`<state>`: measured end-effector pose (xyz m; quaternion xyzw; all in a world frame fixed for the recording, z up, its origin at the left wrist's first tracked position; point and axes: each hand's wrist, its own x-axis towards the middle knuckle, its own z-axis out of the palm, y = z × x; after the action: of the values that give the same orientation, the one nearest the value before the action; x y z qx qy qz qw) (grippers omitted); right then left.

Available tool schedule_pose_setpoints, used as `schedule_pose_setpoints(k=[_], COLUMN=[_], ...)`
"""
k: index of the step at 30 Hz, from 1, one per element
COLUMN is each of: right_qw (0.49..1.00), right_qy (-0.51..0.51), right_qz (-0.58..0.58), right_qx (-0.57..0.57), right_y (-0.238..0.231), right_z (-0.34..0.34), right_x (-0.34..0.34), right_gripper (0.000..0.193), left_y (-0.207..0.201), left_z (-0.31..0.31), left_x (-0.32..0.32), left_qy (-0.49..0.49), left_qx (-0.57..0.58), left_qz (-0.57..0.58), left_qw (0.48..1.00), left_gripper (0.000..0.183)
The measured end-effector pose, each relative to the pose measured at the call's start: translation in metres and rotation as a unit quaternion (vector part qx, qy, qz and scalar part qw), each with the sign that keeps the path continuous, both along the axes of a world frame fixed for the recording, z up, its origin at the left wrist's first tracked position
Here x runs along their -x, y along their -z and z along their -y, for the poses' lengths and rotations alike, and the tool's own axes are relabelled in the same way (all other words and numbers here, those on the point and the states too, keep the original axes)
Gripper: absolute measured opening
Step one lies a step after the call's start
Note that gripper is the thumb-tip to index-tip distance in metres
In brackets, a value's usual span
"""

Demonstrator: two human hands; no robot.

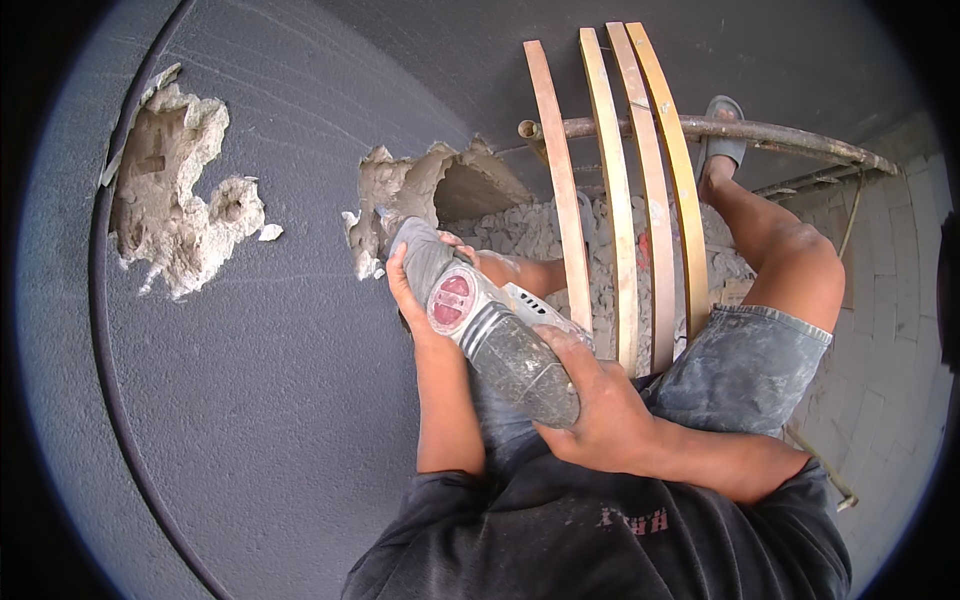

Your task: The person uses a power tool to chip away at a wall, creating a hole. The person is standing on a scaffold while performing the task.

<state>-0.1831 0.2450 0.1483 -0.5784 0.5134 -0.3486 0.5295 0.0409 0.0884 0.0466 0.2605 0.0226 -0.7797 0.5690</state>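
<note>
A dusty rotary hammer (515, 350), dark with a round red patch on its side, lies slantwise across my lap, its front end up and to the left. My left hand (405, 285) is wrapped around its front part. My right hand (600, 405) grips the rear end, though the handle itself is mostly hidden. The tool's tip reaches the left edge of a ragged broken hole (400, 185) in the dark grey wall (300, 400). Whether the bit touches the concrete I cannot tell.
Another broken patch (180, 200) is in the wall at left, beside a long black cable or pipe (100, 290). Several wooden slats (615, 190) stretch over a rusty metal pipe (780, 133). Grey rubble (515, 228) lies below them. My sandalled foot (722, 145) is near the pipe.
</note>
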Motion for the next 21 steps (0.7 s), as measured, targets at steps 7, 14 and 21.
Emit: schedule_pose_setpoints(k=[7,14,21], right_qw=[0.997,0.995,0.994], right_qy=[-0.044,-0.013,-0.047], right_qz=[-0.049,-0.075,-0.087], right_qx=[0.036,0.057,0.054], right_y=[-0.027,0.008,0.013], right_z=[0.036,0.034,0.041], right_x=[-0.032,-0.030,-0.032], right_gripper=[0.085,0.080,0.076], left_y=[0.003,0.031,0.048], left_z=[0.017,0.028,0.035], left_x=[-0.030,-0.030,-0.035], left_qy=[-0.045,-0.037,-0.017], left_qx=[0.032,0.053,0.089], left_qz=[-0.078,-0.033,-0.043], left_qw=[0.995,0.997,0.995], left_gripper=[0.045,0.042,0.042])
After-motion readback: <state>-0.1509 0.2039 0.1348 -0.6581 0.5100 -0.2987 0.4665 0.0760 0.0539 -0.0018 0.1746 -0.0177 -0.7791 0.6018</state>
